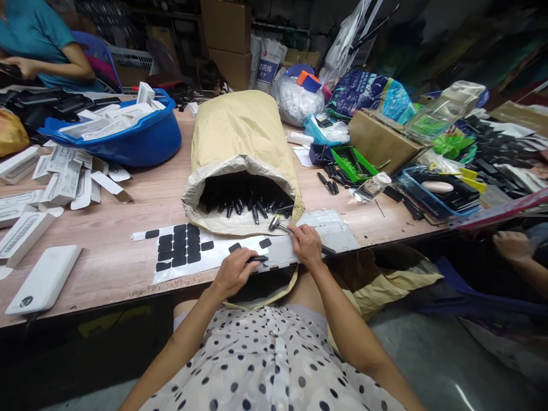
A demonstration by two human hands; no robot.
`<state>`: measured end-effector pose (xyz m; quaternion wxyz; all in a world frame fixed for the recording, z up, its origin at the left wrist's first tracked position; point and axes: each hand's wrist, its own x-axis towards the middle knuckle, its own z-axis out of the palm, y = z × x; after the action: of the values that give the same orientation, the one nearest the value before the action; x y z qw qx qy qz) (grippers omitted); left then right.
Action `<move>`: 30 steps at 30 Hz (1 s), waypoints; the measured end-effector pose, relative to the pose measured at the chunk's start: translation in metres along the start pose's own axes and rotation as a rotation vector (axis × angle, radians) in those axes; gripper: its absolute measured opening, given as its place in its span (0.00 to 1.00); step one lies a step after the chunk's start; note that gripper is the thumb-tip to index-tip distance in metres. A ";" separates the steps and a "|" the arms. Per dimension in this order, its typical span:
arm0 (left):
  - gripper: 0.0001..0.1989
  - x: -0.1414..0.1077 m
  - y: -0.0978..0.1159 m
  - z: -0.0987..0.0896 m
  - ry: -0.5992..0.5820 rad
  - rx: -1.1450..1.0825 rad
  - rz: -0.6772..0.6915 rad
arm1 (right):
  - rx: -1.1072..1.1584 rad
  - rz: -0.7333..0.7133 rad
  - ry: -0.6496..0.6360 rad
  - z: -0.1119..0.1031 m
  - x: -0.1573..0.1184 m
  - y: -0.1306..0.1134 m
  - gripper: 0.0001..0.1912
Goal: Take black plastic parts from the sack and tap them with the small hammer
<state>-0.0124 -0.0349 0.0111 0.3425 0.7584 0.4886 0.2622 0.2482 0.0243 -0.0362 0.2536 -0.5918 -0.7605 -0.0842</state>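
Observation:
My left hand (234, 272) is closed on a small black pen-like part (257, 259), held over the table's front edge. Closed around a small hammer (279, 224), my right hand (307, 245) rests by a grey board (329, 228); the hammer's head points left, and its dark handle end sticks out on the right. Beyond both hands a beige sack (240, 125) lies on its side, its mouth facing me and full of black pen-like parts (252, 205). A white sheet (165, 274) with rows of black rounded stickers (180, 245) lies to the left. Below the edge, another sack (274, 294) gapes at my lap.
At left are a blue basin (141, 134) of white boxes, several loose boxes (25, 237) and a white power bank (43, 279). To the right stand a green tray (353, 162), a clear jar (371, 187) and a blue basket (440, 197). Another person (47, 45) sits at upper left; a person's hand (511, 245) shows far right.

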 end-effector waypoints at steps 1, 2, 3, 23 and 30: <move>0.13 -0.008 0.006 0.003 -0.095 -0.020 0.003 | 0.000 0.004 0.003 0.000 0.000 0.000 0.15; 0.13 -0.015 0.010 0.007 -0.190 -0.026 -0.014 | 0.000 0.010 0.007 0.001 0.000 0.000 0.15; 0.13 -0.020 0.013 0.012 -0.274 -0.010 -0.055 | 0.001 0.015 0.010 0.001 -0.001 0.000 0.15; 0.13 0.019 0.035 0.014 -0.252 0.077 -0.344 | -0.004 0.028 0.046 0.006 -0.001 -0.004 0.14; 0.11 0.115 0.029 -0.005 0.300 0.343 -0.550 | 0.010 0.024 0.037 0.006 0.000 -0.003 0.14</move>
<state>0.0445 0.0640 0.0442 0.1923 0.5979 0.7564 0.1828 0.2432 0.0260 -0.0407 0.2716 -0.5980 -0.7489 -0.0881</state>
